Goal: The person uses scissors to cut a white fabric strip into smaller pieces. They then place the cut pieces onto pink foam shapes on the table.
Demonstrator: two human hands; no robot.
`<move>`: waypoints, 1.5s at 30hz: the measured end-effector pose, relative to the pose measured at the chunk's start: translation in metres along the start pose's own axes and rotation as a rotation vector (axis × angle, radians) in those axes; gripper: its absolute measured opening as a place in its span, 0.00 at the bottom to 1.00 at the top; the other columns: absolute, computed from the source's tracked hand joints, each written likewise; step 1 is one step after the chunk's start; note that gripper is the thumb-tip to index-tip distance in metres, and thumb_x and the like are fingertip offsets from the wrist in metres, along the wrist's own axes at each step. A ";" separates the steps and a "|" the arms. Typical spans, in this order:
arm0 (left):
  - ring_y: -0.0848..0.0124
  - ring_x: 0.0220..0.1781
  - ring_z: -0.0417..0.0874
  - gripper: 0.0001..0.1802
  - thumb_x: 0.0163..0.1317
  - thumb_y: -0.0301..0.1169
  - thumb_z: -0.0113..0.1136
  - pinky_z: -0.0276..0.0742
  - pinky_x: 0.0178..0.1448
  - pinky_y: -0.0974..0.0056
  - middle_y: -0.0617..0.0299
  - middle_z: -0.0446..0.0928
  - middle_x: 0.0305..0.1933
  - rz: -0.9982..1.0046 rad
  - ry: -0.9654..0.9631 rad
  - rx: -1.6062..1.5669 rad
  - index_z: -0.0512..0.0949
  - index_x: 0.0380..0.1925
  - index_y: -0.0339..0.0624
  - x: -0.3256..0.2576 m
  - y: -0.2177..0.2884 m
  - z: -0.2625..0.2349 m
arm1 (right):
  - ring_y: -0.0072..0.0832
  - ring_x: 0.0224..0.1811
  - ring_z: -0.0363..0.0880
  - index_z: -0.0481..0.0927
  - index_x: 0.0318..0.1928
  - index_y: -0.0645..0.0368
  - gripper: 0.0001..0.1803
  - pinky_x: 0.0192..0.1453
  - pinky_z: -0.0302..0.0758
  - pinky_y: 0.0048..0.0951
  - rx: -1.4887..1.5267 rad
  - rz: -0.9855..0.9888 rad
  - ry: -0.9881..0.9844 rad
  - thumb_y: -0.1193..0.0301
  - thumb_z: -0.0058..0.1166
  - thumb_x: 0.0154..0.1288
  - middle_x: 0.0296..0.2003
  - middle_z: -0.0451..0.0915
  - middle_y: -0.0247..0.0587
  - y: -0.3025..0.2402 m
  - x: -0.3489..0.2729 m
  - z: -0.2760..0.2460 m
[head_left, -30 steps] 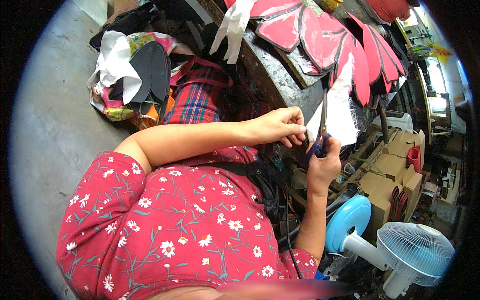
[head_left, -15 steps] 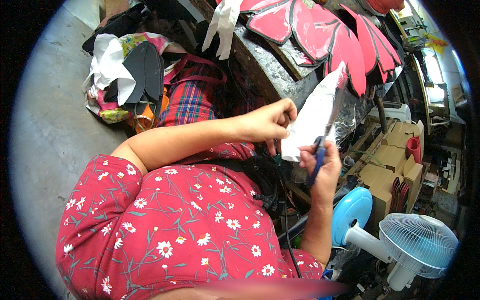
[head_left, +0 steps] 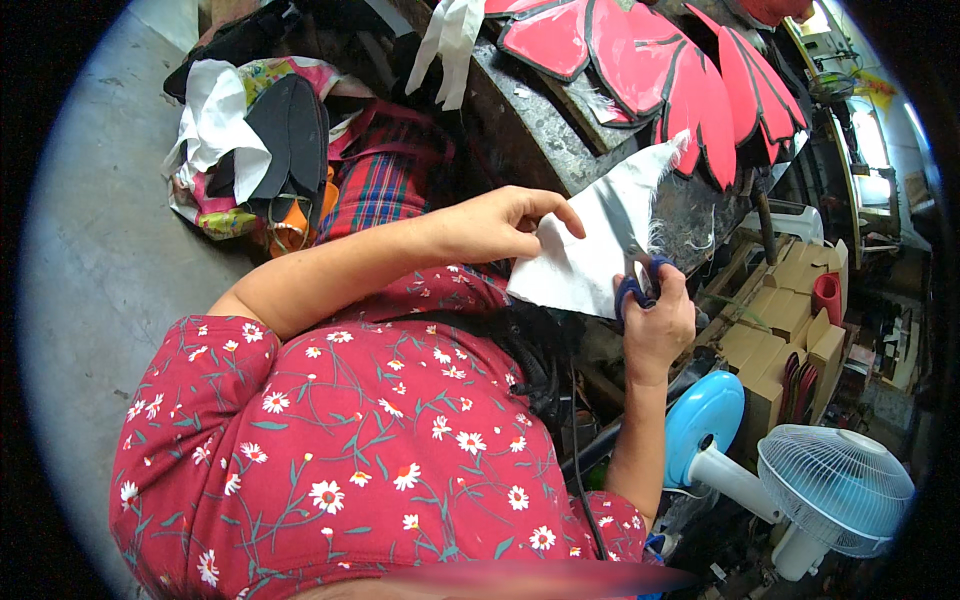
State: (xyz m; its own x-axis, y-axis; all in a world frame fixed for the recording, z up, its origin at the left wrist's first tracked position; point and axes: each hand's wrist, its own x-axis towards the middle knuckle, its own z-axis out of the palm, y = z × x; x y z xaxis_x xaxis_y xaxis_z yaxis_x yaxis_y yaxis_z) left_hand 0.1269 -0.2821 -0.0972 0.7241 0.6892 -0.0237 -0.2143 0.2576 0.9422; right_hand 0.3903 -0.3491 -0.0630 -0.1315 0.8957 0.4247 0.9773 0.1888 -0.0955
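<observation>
- The left hand [head_left: 495, 225], mid-frame, pinches the near edge of a white sheet [head_left: 590, 255] between thumb and curled fingers, holding it up and taut.
- The right hand [head_left: 655, 320], just right of centre, is closed around blue-handled scissors [head_left: 640, 280], fingers through the loops; the blades point up into the sheet's lower edge and look only slightly parted, though the tips are hard to make out.
- The sheet hangs in the air between both hands, in front of the dark table [head_left: 540, 115] edge, its upper corner frayed and reaching toward the red petal-shaped cutouts [head_left: 650, 70] lying on the table at upper centre.
- Judged from this, a cut into the sheet is underway, near its start.
- The next snip would call for keeping the sheet tight with the left hand and feeding it toward the blades while the right hand steers along the intended line.
- Lower right stand a blue-and-white fan [head_left: 800, 480] and cardboard boxes [head_left: 790, 330]; a heap of cloth and dark shoe soles [head_left: 270, 140] lies on the floor, upper left.
</observation>
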 end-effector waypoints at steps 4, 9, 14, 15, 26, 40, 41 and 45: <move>0.76 0.45 0.80 0.30 0.50 0.14 0.49 0.77 0.52 0.70 0.62 0.81 0.46 -0.076 0.023 -0.036 0.76 0.57 0.37 -0.011 -0.005 -0.008 | 0.44 0.35 0.81 0.77 0.46 0.52 0.25 0.40 0.74 0.44 0.107 0.182 0.004 0.64 0.74 0.48 0.35 0.84 0.39 0.006 0.000 0.010; 0.74 0.43 0.81 0.18 0.63 0.25 0.55 0.79 0.46 0.68 0.61 0.80 0.43 -0.097 0.012 -0.006 0.78 0.54 0.37 -0.020 -0.004 -0.014 | 0.43 0.33 0.80 0.78 0.47 0.51 0.24 0.40 0.74 0.42 0.122 0.181 -0.018 0.65 0.73 0.49 0.35 0.86 0.37 0.014 0.004 0.016; 0.75 0.36 0.81 0.23 0.74 0.47 0.51 0.80 0.38 0.67 0.61 0.80 0.37 -0.188 0.038 -0.002 0.81 0.35 0.38 -0.013 -0.013 -0.015 | 0.43 0.33 0.80 0.78 0.47 0.51 0.24 0.40 0.74 0.42 0.108 0.182 -0.031 0.65 0.73 0.49 0.35 0.86 0.36 0.017 0.003 0.017; 0.74 0.34 0.81 0.26 0.74 0.51 0.50 0.79 0.36 0.67 0.61 0.80 0.36 -0.188 0.054 0.048 0.80 0.31 0.39 -0.011 -0.015 -0.015 | 0.43 0.33 0.80 0.78 0.47 0.51 0.25 0.40 0.74 0.42 0.092 0.176 -0.030 0.65 0.73 0.49 0.36 0.85 0.35 0.018 0.003 0.017; 0.78 0.41 0.70 0.18 0.45 0.16 0.51 0.69 0.44 0.70 0.67 0.70 0.36 0.023 0.155 0.303 0.69 0.39 0.39 0.004 -0.031 -0.012 | 0.40 0.33 0.80 0.78 0.48 0.50 0.25 0.41 0.74 0.41 0.207 0.231 0.025 0.65 0.74 0.49 0.34 0.85 0.32 0.016 0.001 0.021; 0.71 0.57 0.78 0.36 0.44 0.14 0.47 0.74 0.60 0.68 0.55 0.77 0.58 -0.012 -0.320 -0.108 0.79 0.59 0.34 -0.034 0.038 -0.009 | 0.22 0.35 0.79 0.75 0.47 0.59 0.24 0.45 0.76 0.28 0.672 0.440 -0.080 0.71 0.75 0.53 0.35 0.82 0.32 0.014 0.007 0.009; 0.69 0.59 0.77 0.36 0.44 0.14 0.47 0.74 0.61 0.67 0.54 0.74 0.60 0.078 -0.314 -0.059 0.78 0.59 0.32 -0.039 0.051 -0.012 | 0.18 0.38 0.77 0.74 0.46 0.61 0.22 0.46 0.75 0.23 0.773 0.444 -0.070 0.76 0.73 0.55 0.37 0.81 0.33 0.012 0.007 0.006; 0.71 0.53 0.80 0.24 0.59 0.22 0.58 0.77 0.57 0.66 0.56 0.79 0.55 0.272 -0.121 -0.042 0.79 0.58 0.34 -0.059 0.092 -0.030 | 0.18 0.35 0.75 0.73 0.47 0.59 0.19 0.42 0.73 0.20 1.051 0.499 -0.157 0.80 0.67 0.58 0.34 0.77 0.32 -0.005 0.003 -0.012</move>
State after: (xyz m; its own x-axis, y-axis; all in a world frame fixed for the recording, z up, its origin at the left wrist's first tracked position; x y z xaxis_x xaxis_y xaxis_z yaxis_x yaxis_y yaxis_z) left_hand 0.0452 -0.2785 -0.0197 0.7087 0.6520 0.2696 -0.4360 0.1043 0.8939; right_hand 0.3870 -0.3521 -0.0509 0.1367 0.9904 0.0218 0.3186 -0.0231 -0.9476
